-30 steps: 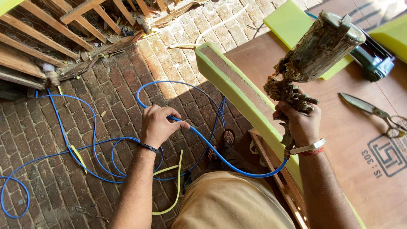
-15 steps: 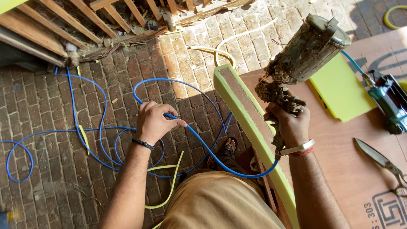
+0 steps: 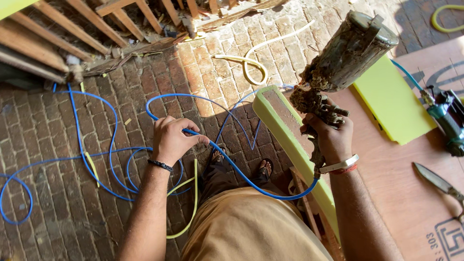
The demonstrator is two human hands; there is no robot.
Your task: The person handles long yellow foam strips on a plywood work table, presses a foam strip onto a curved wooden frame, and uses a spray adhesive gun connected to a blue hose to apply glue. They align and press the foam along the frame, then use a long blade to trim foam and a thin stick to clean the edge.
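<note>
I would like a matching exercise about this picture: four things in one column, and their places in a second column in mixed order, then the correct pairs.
Things
1. blue hose
2. spray gun
3. scissors
4. yellow foam sheet

Places
A. flat on the brown board, beside the teal tool
B. gripped in the left hand
C. near the right edge of the board
D. raised in the right hand

Pairs: 1-B, 2-D, 3-C, 4-A
</note>
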